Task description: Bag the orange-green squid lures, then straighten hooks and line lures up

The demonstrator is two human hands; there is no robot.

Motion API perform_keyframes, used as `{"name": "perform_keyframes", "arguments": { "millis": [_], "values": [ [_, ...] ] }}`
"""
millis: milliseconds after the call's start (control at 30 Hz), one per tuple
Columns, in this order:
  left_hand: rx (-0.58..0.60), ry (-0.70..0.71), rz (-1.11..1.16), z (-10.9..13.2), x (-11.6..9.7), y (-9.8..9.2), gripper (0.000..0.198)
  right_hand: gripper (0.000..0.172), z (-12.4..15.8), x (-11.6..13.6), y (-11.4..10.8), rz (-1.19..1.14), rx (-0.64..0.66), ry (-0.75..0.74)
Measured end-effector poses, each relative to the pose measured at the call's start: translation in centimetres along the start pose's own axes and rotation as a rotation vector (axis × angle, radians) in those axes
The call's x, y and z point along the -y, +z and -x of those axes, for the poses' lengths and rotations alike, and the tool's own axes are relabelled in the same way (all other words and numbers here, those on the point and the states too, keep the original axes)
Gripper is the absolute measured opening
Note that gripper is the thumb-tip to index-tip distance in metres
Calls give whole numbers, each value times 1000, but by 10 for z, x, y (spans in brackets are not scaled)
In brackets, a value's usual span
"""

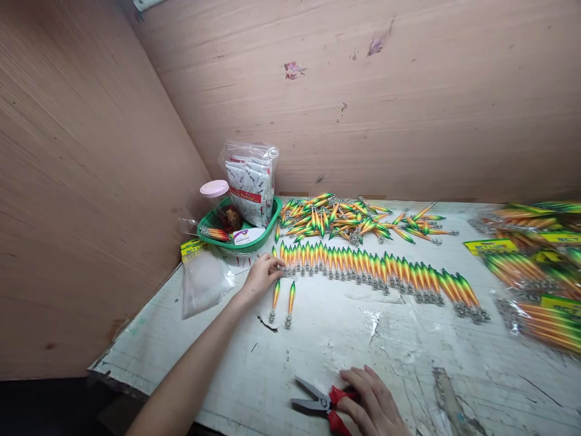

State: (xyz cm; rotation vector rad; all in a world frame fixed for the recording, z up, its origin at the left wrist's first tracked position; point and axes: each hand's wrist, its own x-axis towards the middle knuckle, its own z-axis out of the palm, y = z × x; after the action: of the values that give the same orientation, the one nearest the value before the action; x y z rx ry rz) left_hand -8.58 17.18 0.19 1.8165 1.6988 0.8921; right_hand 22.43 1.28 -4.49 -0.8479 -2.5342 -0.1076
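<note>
My left hand is at the left end of a long row of squid jigs, its fingers pinched on the lower part of the end squid jig. The jigs are green, yellow and orange with metal hook crowns towards me. Below that hand, two squid jigs lie apart from the row. Near the front edge, my right hand rests on the table with its fingers over the red handles of a pair of pliers. The pliers' jaws are apart and hold nothing.
A loose heap of jigs lies behind the row. Back left stands a green basket with a pink-lidded jar and bagged packets; a clear plastic bag lies beside it. Packed jigs lie right. Wooden panels enclose the table.
</note>
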Motion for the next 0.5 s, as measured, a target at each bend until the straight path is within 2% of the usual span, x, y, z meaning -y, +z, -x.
{"name": "perform_keyframes", "arguments": {
  "millis": [67, 133, 233, 300, 400, 500],
  "values": [
    [-7, 3, 21, -1, 1, 1, 17, 33, -2, -6, -8, -104, 37, 98],
    [-22, 4, 42, -1, 3, 3, 12, 40, -5, -15, -16, -199, 58, 154],
    [-50, 2, 75, -2, 3, 4, 4, 33, -12, -26, -28, -276, 65, 219],
    [-68, -4, 103, -3, 2, 3, 7, 25, -23, -30, -34, -304, 59, 224],
    [-91, -24, 158, -7, -1, 0, 14, 12, -58, -37, -37, -314, 57, 203],
    [-105, -43, 194, -7, -6, -7, 20, 15, -114, -54, -26, -249, 114, 146]
  ]
}}
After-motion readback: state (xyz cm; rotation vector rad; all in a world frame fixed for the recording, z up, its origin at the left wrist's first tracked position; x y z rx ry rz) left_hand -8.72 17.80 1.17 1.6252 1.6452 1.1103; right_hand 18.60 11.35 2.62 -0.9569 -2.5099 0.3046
